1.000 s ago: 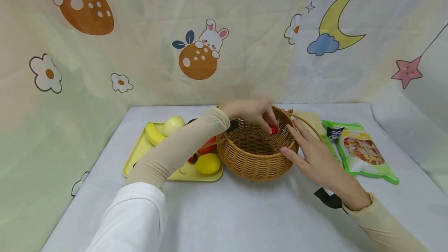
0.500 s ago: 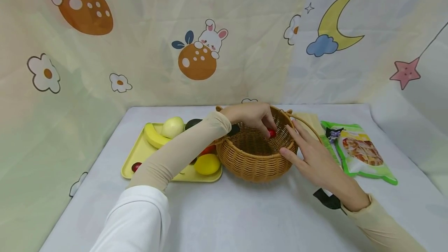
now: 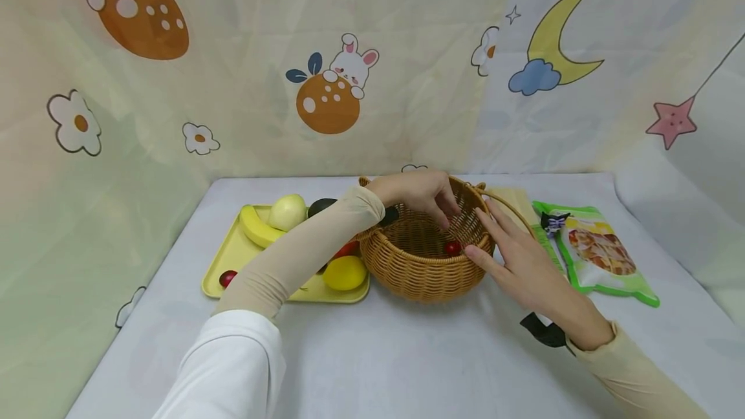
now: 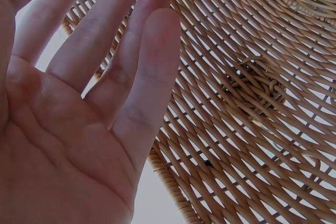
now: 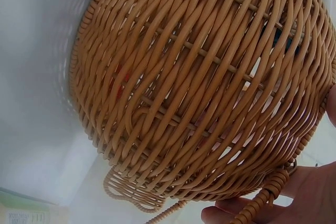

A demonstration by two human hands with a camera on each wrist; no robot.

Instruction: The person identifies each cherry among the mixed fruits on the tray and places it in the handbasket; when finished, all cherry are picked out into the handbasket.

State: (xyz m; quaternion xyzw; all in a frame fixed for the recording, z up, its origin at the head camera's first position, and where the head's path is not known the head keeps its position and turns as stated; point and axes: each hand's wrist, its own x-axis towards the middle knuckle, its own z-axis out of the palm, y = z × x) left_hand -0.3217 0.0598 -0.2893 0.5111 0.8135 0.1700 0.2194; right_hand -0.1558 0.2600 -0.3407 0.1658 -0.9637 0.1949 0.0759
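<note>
A brown wicker basket (image 3: pixel 427 280) stands upright in the middle of the white table. My left hand (image 3: pixel 418 193) reaches over its left side, fingers hanging loosely inside and holding nothing. Below them, a small round red fruit (image 3: pixel 453 249) lies in the basket, apart from the fingertips. In the left wrist view, that hand's palm (image 4: pixel 68 135) faces the camera beside the woven wall. My right hand (image 3: pixel 526 270) rests against the basket's right rim, fingers extended and thumb at the near edge. The right wrist view shows it beside the wrapped handle (image 5: pixel 260 200).
Left of the basket, a yellow tray (image 3: pixel 218 264) bears a banana (image 3: pixel 256 226), a pale green round fruit (image 3: pixel 288 212), a lemon (image 3: pixel 345 273) and a dark red fruit (image 3: pixel 227 278), partly behind my left arm. On the right lies a green-and-white food packet (image 3: pixel 605 254) with a small purple wrapped item (image 3: pixel 555 223).
My left hand has let go of the small red fruit, which has dropped to the inside of the basket. The right hand stays at the rim.
</note>
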